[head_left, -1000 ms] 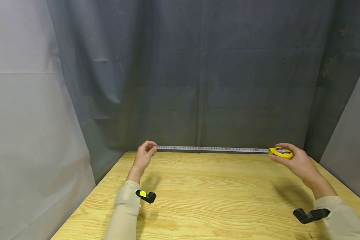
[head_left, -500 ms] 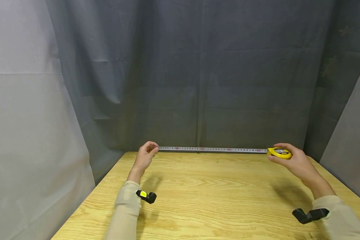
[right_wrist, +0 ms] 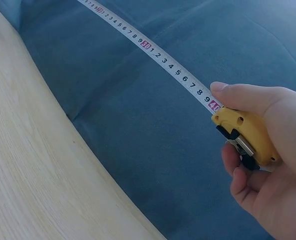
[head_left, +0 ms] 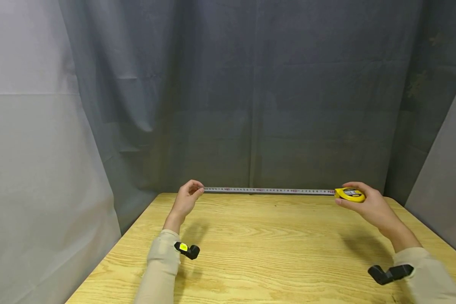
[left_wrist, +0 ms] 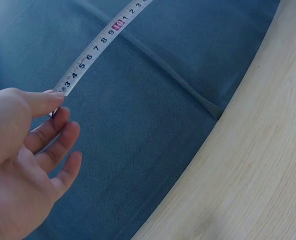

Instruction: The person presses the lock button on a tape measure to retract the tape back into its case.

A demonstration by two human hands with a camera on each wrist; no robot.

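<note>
A yellow tape measure case [head_left: 349,194] trails a white blade [head_left: 267,190] with black and red numbers; the desk [head_left: 266,253] is pale, grained wood against a grey-blue curtain [head_left: 251,93].

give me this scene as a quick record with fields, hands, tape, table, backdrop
left hand: left hand pinches the free end of the tape blade
right hand: right hand grips the yellow tape measure case
tape: blade drawn out level between the hands, along the far table edge; about 40 reads at the case mouth
table: wooden table, light grain
backdrop: grey cloth hanging behind
</note>
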